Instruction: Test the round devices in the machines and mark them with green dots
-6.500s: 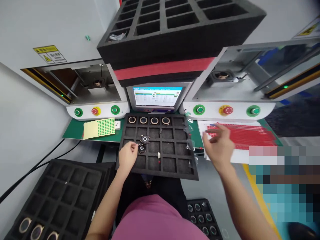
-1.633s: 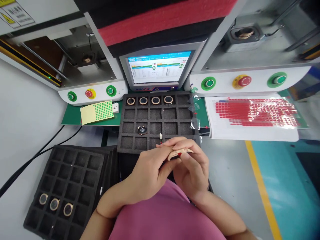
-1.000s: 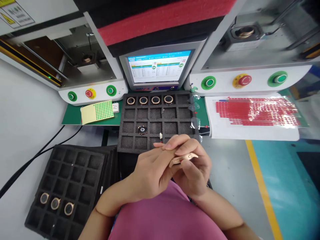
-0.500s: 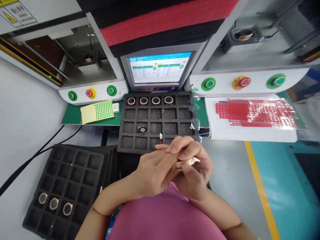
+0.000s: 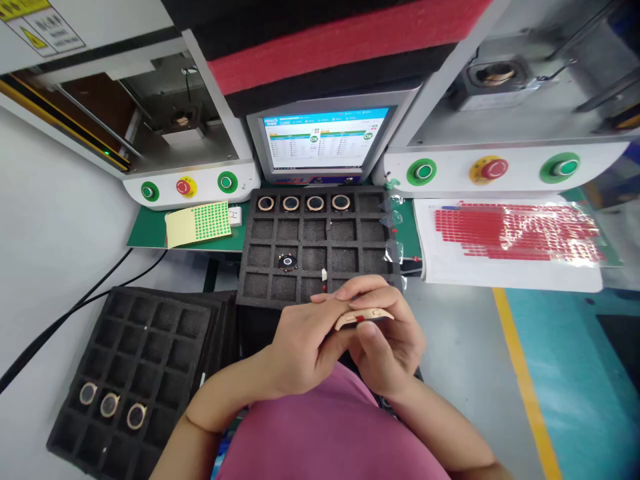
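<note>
Nearest, before the gridded black foam tray (image 5: 257, 257), the left hand (image 5: 303, 347) and right hand (image 5: 393, 330) together hold a curved, gold-toned watch case (image 5: 373, 315) bearing a red patch. Under the tray spreads a green worktop (image 5: 145, 232); to its right, glossy red stickers (image 5: 475, 233); behind it, a bright monitor (image 5: 325, 150).

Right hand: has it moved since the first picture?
Yes, leftward: the right hand, first over the left end of the red stickers, is now clearly left of them, holding a watch case.
</note>
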The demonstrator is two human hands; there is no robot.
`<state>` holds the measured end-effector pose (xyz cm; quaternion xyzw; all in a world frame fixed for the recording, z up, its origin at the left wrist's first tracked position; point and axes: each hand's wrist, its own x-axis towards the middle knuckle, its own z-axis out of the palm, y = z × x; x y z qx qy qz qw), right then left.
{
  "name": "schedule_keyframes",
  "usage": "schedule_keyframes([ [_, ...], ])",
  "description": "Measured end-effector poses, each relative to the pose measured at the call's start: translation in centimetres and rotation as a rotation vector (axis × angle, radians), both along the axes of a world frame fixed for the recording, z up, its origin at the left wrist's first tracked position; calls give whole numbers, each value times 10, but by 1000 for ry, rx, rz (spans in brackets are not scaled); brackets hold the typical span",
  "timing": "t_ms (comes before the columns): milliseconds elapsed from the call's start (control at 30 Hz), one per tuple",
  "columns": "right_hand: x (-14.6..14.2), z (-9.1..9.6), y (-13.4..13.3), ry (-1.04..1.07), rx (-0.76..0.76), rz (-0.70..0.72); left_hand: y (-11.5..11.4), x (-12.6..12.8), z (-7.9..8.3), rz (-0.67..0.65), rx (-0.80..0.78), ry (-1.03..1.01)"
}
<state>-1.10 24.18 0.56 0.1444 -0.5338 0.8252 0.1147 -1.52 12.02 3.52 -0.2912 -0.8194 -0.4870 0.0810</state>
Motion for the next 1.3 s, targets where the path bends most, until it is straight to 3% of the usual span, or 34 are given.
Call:
schedule_keyframes([
  [267,-1,-22,-7,-88,-29,-70,2,-4,-19,65,-60,-36],
  [400,-8,-47,4,-212,14,-133,8,-23,-43,109,116,-415],
  [467,-11,-59,19,-236,16,-266,9,-42,-60,195,188,-700],
  [533,-15,-67,40,-276,23,-435,10,-64,-78,303,159,-885],
  [700,-24,-74,98,-430,105,-721,16,-110,-107,412,-76,-865],
  [867,-37,-83,152,-494,207,-855,21,-113,-100,507,-357,-625],
  [1000,-53,-93,193,-568,371,-894,2,-98,-86,585,-492,-492],
  [1167,-69,-107,227,-673,660,-865,-28,-81,-82,739,-816,-544],
  [1300,-99,-113,240,-733,959,-791,-31,-79,-86,696,-890,-573],
])
